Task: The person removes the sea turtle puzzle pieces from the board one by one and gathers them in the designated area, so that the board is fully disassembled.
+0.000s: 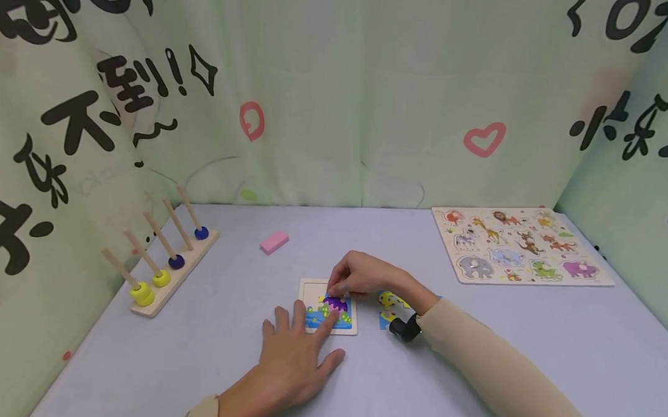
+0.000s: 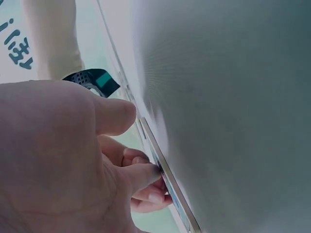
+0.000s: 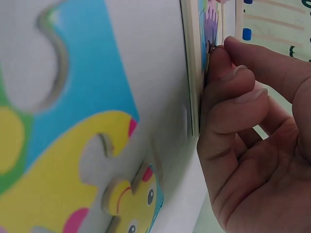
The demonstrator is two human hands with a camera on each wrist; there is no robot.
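A small wooden jigsaw tray (image 1: 309, 287) lies mid-table, with blue, green and purple pieces fitted in its lower part. My left hand (image 1: 293, 359) is spread flat beside its lower left, the index fingertip resting on the picture near the purple area. From the right, my right hand (image 1: 367, 274) bends its fingers down over the tray's upper right and pinches a purple jigsaw piece (image 3: 211, 24) at its edge; the fingers hide much of it. Loose jigsaw pieces (image 1: 387, 301), yellow and blue, lie under the right wrist. One loose piece (image 3: 149, 196) shows two printed eyes.
At the left stands a wooden peg rack (image 1: 175, 279) with yellow and blue beads. A pink block (image 1: 274, 242) lies behind the tray. An animal puzzle board (image 1: 523, 247) lies at the back right. Printed curtains (image 1: 329, 109) enclose the table on its far sides.
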